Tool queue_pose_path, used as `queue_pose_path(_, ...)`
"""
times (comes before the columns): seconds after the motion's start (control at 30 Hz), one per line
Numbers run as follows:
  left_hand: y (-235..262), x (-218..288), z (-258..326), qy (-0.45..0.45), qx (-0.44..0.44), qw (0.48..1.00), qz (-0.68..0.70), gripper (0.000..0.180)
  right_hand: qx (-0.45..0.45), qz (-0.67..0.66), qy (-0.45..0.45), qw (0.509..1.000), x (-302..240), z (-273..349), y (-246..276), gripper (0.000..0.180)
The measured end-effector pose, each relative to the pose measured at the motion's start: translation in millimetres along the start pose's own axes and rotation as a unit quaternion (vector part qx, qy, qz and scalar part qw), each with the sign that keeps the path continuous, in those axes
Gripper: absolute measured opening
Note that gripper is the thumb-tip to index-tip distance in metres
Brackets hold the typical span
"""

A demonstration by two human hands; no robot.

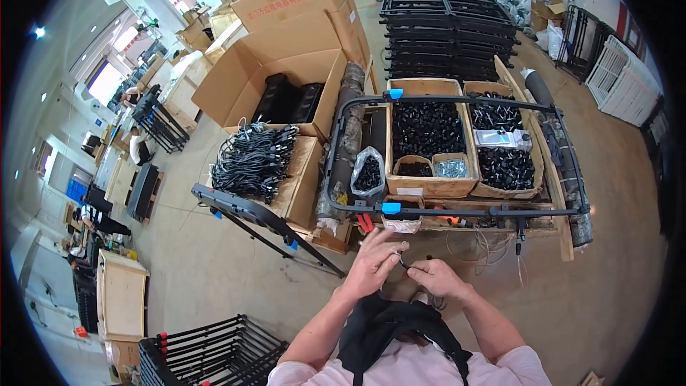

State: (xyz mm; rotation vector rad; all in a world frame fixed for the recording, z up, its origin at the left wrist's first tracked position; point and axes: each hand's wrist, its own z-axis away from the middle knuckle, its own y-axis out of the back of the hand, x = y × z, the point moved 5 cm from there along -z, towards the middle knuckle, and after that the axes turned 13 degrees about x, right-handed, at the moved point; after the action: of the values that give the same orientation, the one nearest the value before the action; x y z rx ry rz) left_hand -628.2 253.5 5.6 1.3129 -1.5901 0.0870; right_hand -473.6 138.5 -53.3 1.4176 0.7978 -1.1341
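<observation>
Close in front of my body, my left hand (370, 264) pinches one end of a thin black cable (404, 265) between thumb and forefinger, its other fingers stretched out. My right hand (437, 279) is closed on the same cable, a short way to the right. Its exact kind is too small to make out. Just beyond my hands, a black tubular frame (457, 211) with blue clips (391, 208) lies across the workbench. Red-handled pliers (365, 222) hang by the bench's near edge.
Wooden bins of black plastic parts (429, 129) stand inside the frame, beside a plastic bag of small parts (368, 175). A heap of black cables (257, 161) lies on a box at left. Stacked black frames (446, 28) stand behind; more frames (207, 354) are at lower left.
</observation>
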Motion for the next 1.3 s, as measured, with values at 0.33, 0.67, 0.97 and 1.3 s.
queue_pose_path(0.33, -15, -158, 78, 0.507, 0.096, 0.778, 0.357, 0.031, -0.083, -0.009, -0.158, 0.984, 39, -60, -97, 0.038)
queue_pose_path(0.67, 6, -273, 51, 0.573, -0.011, 0.774, 0.269, 0.024, 0.002, -0.067, -0.261, 0.963, 69, -129, -170, 0.038)
queue_pose_path(0.97, 15, -290, 40, 0.573, -0.036, 0.758, 0.311, 0.025, 0.035, -0.032, -0.261, 0.964, 64, -146, -173, 0.038)
queue_pose_path(1.3, 4, -287, 30, 0.591, 0.025, 0.745, 0.308, 0.027, 0.059, -0.059, -0.33, 0.94, 69, -148, -168, 0.039)
